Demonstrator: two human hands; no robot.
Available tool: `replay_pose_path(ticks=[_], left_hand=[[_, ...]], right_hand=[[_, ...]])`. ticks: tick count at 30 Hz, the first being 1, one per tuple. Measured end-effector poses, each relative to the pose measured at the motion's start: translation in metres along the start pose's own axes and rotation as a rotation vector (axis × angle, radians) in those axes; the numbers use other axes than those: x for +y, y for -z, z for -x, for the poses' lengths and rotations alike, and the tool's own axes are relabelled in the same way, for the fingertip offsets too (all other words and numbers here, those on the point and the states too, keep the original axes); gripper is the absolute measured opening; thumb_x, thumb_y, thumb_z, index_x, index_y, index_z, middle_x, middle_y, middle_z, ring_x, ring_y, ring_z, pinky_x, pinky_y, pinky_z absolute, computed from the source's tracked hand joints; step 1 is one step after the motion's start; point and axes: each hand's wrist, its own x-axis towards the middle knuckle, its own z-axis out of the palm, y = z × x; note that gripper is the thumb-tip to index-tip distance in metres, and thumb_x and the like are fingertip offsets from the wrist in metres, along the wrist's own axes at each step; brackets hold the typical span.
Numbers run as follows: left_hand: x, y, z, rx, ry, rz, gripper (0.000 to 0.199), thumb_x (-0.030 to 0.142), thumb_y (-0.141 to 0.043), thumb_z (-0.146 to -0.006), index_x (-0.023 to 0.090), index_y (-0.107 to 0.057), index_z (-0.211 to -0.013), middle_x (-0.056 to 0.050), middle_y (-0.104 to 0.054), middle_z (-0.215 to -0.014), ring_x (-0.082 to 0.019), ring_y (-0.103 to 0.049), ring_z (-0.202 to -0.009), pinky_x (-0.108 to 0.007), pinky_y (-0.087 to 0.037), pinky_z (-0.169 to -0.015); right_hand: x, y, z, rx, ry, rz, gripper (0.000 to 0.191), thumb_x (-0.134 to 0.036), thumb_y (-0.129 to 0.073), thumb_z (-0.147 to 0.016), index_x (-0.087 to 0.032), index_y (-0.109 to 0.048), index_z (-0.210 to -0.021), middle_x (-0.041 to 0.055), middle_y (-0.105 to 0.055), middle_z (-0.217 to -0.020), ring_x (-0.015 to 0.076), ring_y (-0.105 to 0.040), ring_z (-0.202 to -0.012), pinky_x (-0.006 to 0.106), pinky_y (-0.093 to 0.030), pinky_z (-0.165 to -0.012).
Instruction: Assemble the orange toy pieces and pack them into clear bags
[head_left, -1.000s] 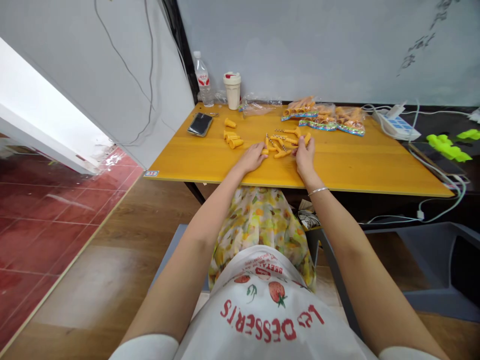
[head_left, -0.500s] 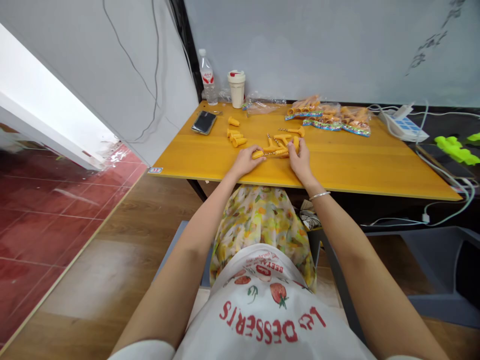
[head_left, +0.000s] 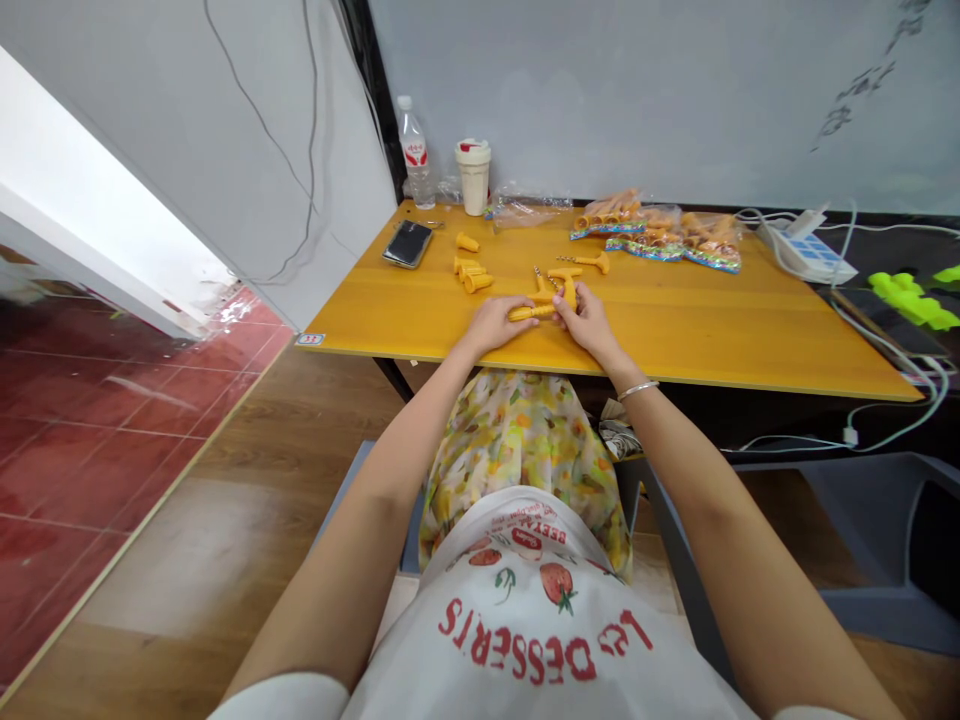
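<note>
My left hand is closed around a yellow plastic sleeve near the front edge of the table. Pinched in my right hand is a yellow T-handled corkscrew. The metal screw between the two is out of sight, and the shaft and sleeve meet end to end in one line. Just behind my hands lie a few loose corkscrews, one with its bare metal spiral pointing left, a T-handled corkscrew. Loose yellow sleeves sit in a small group to the left of them.
A phone, a water bottle and a lidded cup stand at the table's back left. Bagged yellow corkscrews lie along the back. A power strip with cables is at the right end.
My right hand has moved left toward my left hand with the corkscrew. The metal spiral that showed between them has gone into the sleeve.
</note>
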Motion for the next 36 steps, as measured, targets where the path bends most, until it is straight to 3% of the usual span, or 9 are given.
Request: replay_pose_path(ticks=[6,11,23,28,31,34,36], left_hand=[[0.002,0.002,0.001,-0.006,-0.002,-0.01,0.032,0.04,-0.069,-0.084,0.019,-0.075,-0.107,-0.007,-0.076,-0.11,-0.024,-0.07,-0.102,-0.031,-0.049,-0.092],[0.003,0.003,0.001,-0.05,-0.03,-0.009,0.028,0.042,-0.067,-0.085,0.021,-0.077,-0.101,-0.004,-0.077,-0.104,-0.021,-0.071,-0.099,-0.028,-0.048,-0.086],[0.004,0.003,0.001,-0.02,0.032,-0.007,0.027,0.041,-0.068,-0.085,0.021,-0.077,-0.102,-0.004,-0.077,-0.104,-0.022,-0.071,-0.098,-0.028,-0.049,-0.087],[0.009,0.004,0.002,-0.018,0.111,-0.091,0.033,0.046,-0.066,-0.086,0.022,-0.076,-0.105,-0.005,-0.077,-0.107,-0.025,-0.071,-0.1,-0.03,-0.049,-0.088],[0.01,0.006,0.003,0.039,0.213,-0.152,0.036,0.05,-0.063,-0.087,0.022,-0.076,-0.107,-0.006,-0.077,-0.108,-0.026,-0.071,-0.098,-0.031,-0.05,-0.086],[0.009,0.007,0.004,0.064,0.248,-0.173,0.035,0.049,-0.062,-0.088,0.024,-0.075,-0.109,-0.006,-0.076,-0.111,-0.027,-0.07,-0.102,-0.031,-0.049,-0.087],[0.008,0.007,0.004,0.026,0.233,-0.177,0.035,0.049,-0.062,-0.088,0.024,-0.076,-0.108,-0.005,-0.076,-0.11,-0.027,-0.07,-0.102,-0.03,-0.049,-0.087]], right_hand=[[-0.004,-0.001,-0.001,-0.134,-0.081,-0.276,0.047,-0.069,-0.061,-0.081,-0.025,-0.048,-0.088,-0.0005,-0.063,-0.064,0.0132,-0.054,-0.052,0.029,-0.045,-0.055],[-0.005,-0.001,-0.001,-0.255,-0.125,-0.343,0.046,-0.067,-0.064,-0.081,-0.025,-0.047,-0.083,0.0,-0.064,-0.062,0.0133,-0.055,-0.054,0.029,-0.047,-0.057],[-0.008,-0.001,0.003,-0.274,-0.052,-0.339,0.043,-0.062,-0.069,-0.077,-0.024,-0.051,-0.084,0.0043,-0.067,-0.077,0.0176,-0.063,-0.074,0.037,-0.055,-0.078],[-0.004,0.0,-0.001,-0.217,-0.083,-0.25,0.054,-0.074,-0.048,-0.085,-0.022,-0.058,-0.091,0.007,-0.068,-0.082,0.0206,-0.065,-0.079,0.04,-0.054,-0.082],[0.002,-0.001,-0.006,-0.078,-0.147,-0.151,0.062,-0.073,-0.03,-0.092,-0.02,-0.062,-0.099,0.0104,-0.069,-0.092,0.0221,-0.066,-0.083,0.041,-0.054,-0.083],[0.006,0.0,-0.007,0.023,-0.168,-0.052,0.057,-0.064,-0.03,-0.095,-0.018,-0.063,-0.102,0.0126,-0.069,-0.099,0.023,-0.066,-0.087,0.043,-0.052,-0.089],[0.007,0.002,-0.002,0.021,-0.136,-0.022,0.048,-0.057,-0.038,-0.095,-0.018,-0.064,-0.103,0.0119,-0.069,-0.099,0.0237,-0.065,-0.091,0.043,-0.05,-0.093]])
